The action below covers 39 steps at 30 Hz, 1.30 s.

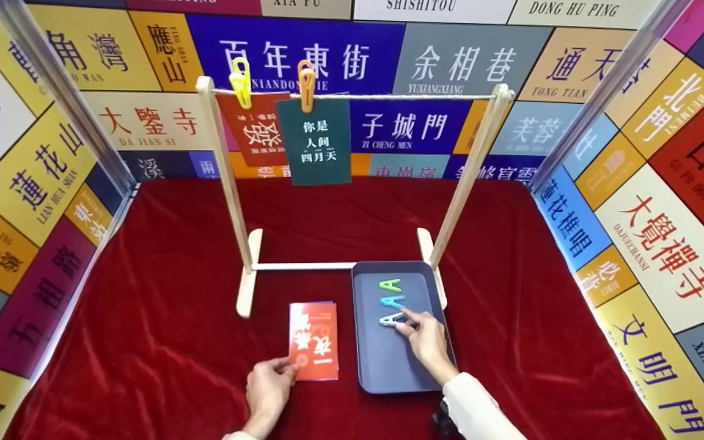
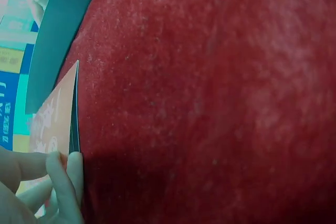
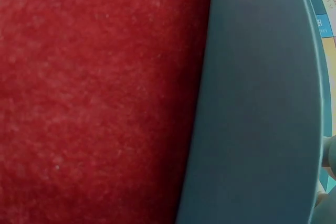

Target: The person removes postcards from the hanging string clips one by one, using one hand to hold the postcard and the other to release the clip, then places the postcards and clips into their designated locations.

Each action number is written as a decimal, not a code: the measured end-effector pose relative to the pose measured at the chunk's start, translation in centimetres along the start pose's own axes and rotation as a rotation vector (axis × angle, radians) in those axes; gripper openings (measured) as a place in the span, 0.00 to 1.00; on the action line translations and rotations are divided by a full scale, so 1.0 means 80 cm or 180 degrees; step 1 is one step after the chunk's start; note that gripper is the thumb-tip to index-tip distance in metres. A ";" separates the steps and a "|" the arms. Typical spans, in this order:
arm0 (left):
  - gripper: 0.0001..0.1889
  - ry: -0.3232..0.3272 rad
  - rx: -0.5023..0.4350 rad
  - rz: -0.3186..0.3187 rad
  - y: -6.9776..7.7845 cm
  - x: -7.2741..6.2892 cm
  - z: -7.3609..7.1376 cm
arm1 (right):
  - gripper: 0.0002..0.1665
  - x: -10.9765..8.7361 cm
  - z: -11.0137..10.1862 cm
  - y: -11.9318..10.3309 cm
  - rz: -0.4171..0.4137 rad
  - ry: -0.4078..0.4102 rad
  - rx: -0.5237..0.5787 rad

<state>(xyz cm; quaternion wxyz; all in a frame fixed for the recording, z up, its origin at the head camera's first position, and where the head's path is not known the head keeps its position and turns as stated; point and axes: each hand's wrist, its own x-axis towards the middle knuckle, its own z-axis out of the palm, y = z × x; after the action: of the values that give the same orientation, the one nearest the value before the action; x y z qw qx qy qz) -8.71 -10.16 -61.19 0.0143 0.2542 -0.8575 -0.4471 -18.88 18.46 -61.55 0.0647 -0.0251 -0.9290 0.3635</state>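
Observation:
My left hand [image 1: 269, 385] pinches the lower left edge of a red card [image 1: 314, 342] lying on the cloth. In the left wrist view, thumb and fingers meet at the card's edge, and a darker card shows beneath it. Over the dark grey tray [image 1: 395, 363], my right hand [image 1: 428, 342] pinches the white clothespin [image 1: 391, 319] between thumb and forefinger. A blue clothespin [image 1: 393, 302] and a green clothespin [image 1: 390, 285] lie farther back in that tray. The right wrist view shows mostly the tray's outer wall [image 3: 257, 103], with fingertips just visible at the right edge.
Behind stands a wooden rack [image 1: 230, 183] with a string [image 1: 401, 96]. A yellow clothespin [image 1: 241, 82] holds a red card [image 1: 251, 131] there; an orange clothespin [image 1: 307, 85] holds a dark green card [image 1: 315, 171]. Red velvet cloth [image 1: 162, 293] covers the table; patterned walls surround it.

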 end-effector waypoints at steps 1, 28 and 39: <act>0.10 0.0024 0.0098 0.0021 0.000 0.000 0.000 | 0.21 0.000 0.000 0.000 -0.0007 0.0008 -0.0005; 0.08 0.0166 0.0229 0.0050 -0.003 0.000 0.008 | 0.23 -0.002 0.001 0.010 0.0113 0.0181 -0.0036; 0.09 0.0130 0.0255 0.0071 -0.003 0.000 0.002 | 0.23 -0.004 0.002 0.008 0.0105 0.0124 -0.0008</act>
<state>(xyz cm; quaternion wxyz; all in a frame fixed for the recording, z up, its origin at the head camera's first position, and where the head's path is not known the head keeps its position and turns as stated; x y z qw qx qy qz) -8.66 -10.18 -61.50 0.0266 0.2541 -0.8771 -0.4068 -18.56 18.79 -62.15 0.0768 -0.0476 -0.9275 0.3629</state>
